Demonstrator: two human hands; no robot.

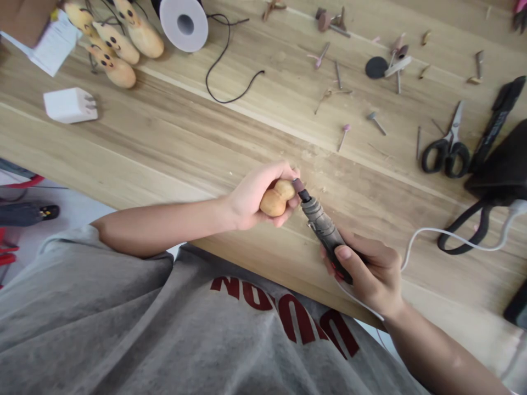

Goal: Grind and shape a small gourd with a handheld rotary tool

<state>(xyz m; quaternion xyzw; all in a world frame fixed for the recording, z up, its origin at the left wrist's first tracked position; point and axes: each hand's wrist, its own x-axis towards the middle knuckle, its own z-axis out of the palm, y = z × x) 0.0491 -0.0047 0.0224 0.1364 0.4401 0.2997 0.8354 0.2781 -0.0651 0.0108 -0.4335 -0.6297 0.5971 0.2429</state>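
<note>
Near the table's front edge, my left hand is wrapped round a small tan gourd with a narrow waist. My right hand grips a grey and black rotary tool, its thumb lying along the body. The tool's brownish sanding tip is at the upper end of the gourd, beside my left fingertips; whether it touches the gourd is hard to tell. Fine dust lies on the wood just beyond my left hand. A thin white cord runs under my right hand.
Scissors, a black marker and a white cable lie at right. Small tool bits are scattered beyond my hands. Several painted gourds, a spool, black cord and a white plug are at upper left.
</note>
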